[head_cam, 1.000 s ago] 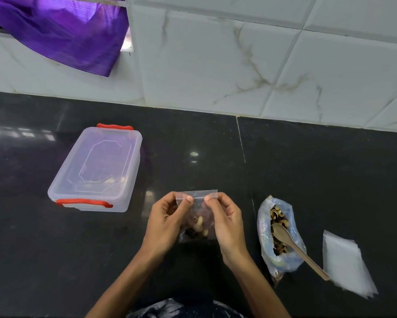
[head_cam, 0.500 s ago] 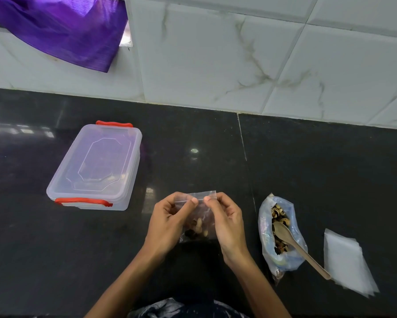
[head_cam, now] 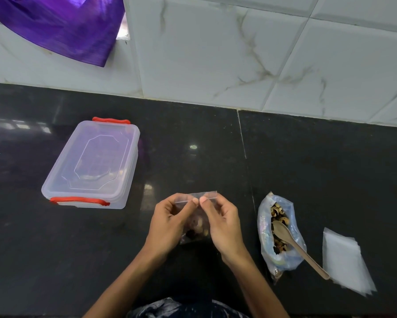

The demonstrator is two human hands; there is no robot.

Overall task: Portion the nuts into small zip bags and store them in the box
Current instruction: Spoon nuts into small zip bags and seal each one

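Above the black counter I hold a small clear zip bag (head_cam: 196, 222) with nuts in its bottom. My left hand (head_cam: 170, 223) and my right hand (head_cam: 222, 223) both pinch its top strip, thumbs meeting at the middle. To the right lies a larger open plastic bag of nuts (head_cam: 279, 232) with a wooden spoon (head_cam: 291, 241) resting in it, handle pointing to the lower right. A stack of empty small zip bags (head_cam: 345, 262) lies further right. The clear box (head_cam: 94, 164) with red clips stands at the left, lid on.
A white marbled tile wall (head_cam: 238, 53) runs behind the black counter (head_cam: 307, 168). A purple cloth (head_cam: 62, 24) hangs at the upper left. A seam in the counter runs down near the middle.
My thumbs have slid together along the bag's top strip, from its two ends to the middle. The box, the nut bag and the spoon have not moved.
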